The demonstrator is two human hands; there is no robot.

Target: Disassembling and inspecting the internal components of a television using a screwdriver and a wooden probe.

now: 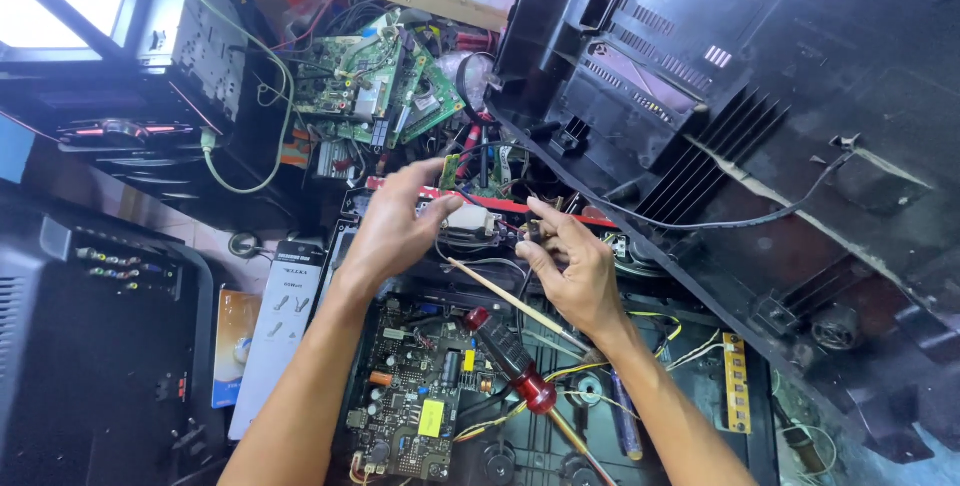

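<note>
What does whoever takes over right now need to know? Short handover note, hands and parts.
Left hand: fingertips on a small grey-white component above the open chassis.
Right hand: pinching a dark part beside it, a thin wooden stick under the palm.
Red-handled screwdriver lies on the main circuit board, unheld.
Black back cover is off, propped right.
Done: housing open, board exposed. Left: the part between the fingers is not freed.

A: Supporting surface?
B: The floor (pixel 215 238) — pale tile, visible only in small gaps.
A: Items directly on it?
B: A large black rear housing (pixel 800 146), a black cabinet (pixel 90 346), a white blister pack (pixel 275 331) and an open chassis (pixel 690 416) — all crowded together.
</note>
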